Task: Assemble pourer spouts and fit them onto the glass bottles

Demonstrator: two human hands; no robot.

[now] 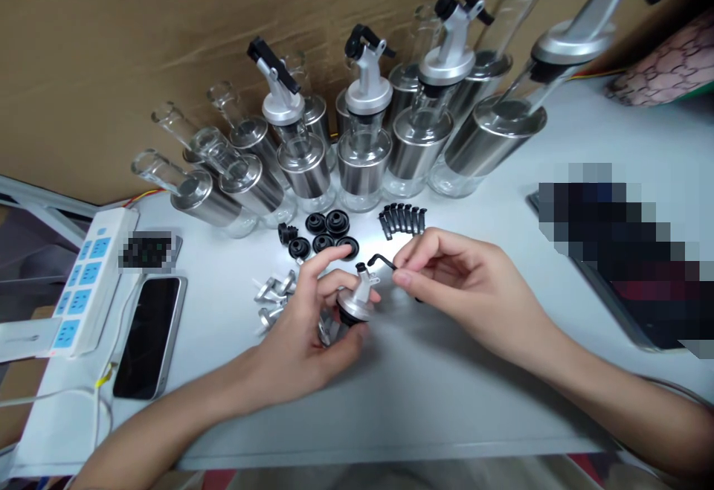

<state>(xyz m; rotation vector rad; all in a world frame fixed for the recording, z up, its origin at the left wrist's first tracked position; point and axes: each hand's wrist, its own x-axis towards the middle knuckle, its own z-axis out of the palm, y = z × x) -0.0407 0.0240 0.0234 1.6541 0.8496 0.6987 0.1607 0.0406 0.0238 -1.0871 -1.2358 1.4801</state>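
Between the thumb and fingers of my left hand [312, 326] is a silver pourer spout [357, 298] with a black stopper at its base, tilted slightly. My right hand [462, 282] pinches a small black lever [382, 260], its bent end close to the spout's tip; whether they touch I cannot tell. Behind my hands lie several black rubber stoppers [337, 221] and a row of small black levers [402, 218]. Loose silver spout parts [271, 289] lie left of my left hand, some partly hidden by it.
Several glass bottles with steel sleeves [365, 152] stand along the cardboard wall [167, 29], some topped with pourers. At left are a power strip [83, 274] and a phone [149, 337] with cables. A dark, partly blurred tablet-like device [596, 274] lies at right.
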